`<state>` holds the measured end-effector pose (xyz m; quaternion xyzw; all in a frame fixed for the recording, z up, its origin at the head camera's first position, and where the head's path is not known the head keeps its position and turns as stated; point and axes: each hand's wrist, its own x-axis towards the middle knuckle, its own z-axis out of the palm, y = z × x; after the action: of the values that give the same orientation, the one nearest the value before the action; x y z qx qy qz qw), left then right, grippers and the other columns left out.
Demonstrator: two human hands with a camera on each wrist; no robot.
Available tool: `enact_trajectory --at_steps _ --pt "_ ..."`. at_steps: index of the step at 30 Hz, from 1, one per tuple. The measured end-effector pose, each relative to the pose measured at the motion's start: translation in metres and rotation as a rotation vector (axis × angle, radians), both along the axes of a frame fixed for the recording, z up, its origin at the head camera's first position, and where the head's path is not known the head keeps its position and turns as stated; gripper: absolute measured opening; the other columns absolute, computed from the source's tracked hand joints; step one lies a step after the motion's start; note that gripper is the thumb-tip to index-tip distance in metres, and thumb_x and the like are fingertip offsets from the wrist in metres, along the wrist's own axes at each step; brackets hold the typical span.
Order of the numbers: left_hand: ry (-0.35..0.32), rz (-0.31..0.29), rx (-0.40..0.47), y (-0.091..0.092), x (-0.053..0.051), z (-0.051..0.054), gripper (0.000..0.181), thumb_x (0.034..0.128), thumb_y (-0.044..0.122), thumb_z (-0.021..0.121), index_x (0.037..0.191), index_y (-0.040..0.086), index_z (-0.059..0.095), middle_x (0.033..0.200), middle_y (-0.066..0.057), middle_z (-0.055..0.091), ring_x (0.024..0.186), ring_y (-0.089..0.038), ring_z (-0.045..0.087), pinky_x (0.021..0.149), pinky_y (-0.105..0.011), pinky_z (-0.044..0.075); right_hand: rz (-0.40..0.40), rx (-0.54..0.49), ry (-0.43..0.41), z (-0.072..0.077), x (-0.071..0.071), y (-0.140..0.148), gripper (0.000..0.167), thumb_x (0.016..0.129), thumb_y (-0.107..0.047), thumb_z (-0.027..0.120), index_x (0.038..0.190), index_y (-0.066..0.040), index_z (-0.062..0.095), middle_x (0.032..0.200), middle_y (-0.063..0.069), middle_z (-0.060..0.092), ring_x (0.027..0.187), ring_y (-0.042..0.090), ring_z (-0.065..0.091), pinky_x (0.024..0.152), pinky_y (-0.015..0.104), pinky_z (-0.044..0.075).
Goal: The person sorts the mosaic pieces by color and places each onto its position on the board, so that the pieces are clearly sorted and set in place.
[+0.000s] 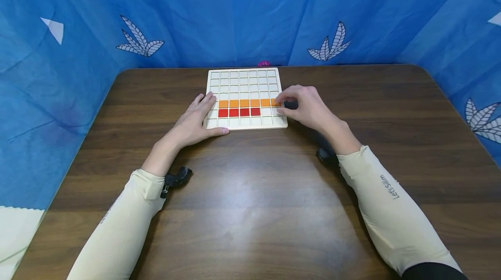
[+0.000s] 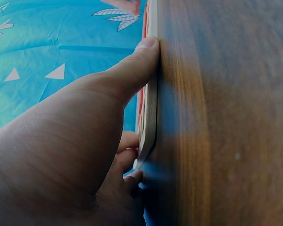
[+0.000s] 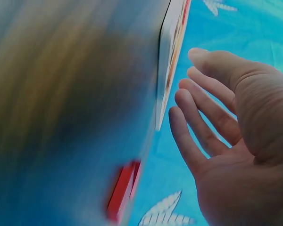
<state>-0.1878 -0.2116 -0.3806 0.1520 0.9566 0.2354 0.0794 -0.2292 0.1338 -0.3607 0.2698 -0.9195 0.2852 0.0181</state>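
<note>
A pale gridded board point(image 1: 244, 79) lies on the table, with a row of orange square tiles point(image 1: 244, 103) above a shorter row of red square tiles point(image 1: 233, 112). My left hand point(image 1: 192, 119) rests along the board's left side, fingers spread on its edge and thumb at the near left edge. In the left wrist view, that thumb point(image 2: 140, 56) presses against the board's side. At the board's right edge, my right hand point(image 1: 309, 106) pinches the rightmost orange tile point(image 1: 275, 102) between thumb and fingertips. The tile is partly covered there; the right wrist view does not show it.
The brown wooden table point(image 1: 250, 210) ends at a blue patterned cloth point(image 1: 235, 19) behind and on both sides. A red block-like piece point(image 3: 122, 193) shows in the right wrist view, apart from the board. Wrist cameras hang below both forearms.
</note>
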Motion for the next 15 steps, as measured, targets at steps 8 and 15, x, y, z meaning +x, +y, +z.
enact_trajectory --at_steps 8,15 --pt "-0.009 0.001 0.005 -0.001 0.001 -0.001 0.112 0.0893 0.061 0.077 0.169 0.007 0.019 0.179 -0.008 0.009 0.165 -0.034 0.001 0.131 -0.058 0.014 -0.109 0.026 -0.025 -0.001 -0.003 0.045 0.04 0.093 -0.02 0.083 0.13 -0.008 0.073 0.128 0.013 0.072 0.113 0.03 0.063 0.103 0.05 0.055" --pt "-0.012 -0.006 -0.001 0.0 0.0 0.001 0.111 0.0897 0.06 0.077 0.169 0.007 0.019 0.179 -0.009 0.009 0.165 -0.034 0.001 0.131 -0.059 0.014 -0.184 0.058 -0.089 -0.003 0.0 0.074 0.042 0.094 -0.02 0.081 0.132 -0.007 0.07 0.128 0.018 0.071 0.116 0.036 0.064 0.106 0.056 0.054"
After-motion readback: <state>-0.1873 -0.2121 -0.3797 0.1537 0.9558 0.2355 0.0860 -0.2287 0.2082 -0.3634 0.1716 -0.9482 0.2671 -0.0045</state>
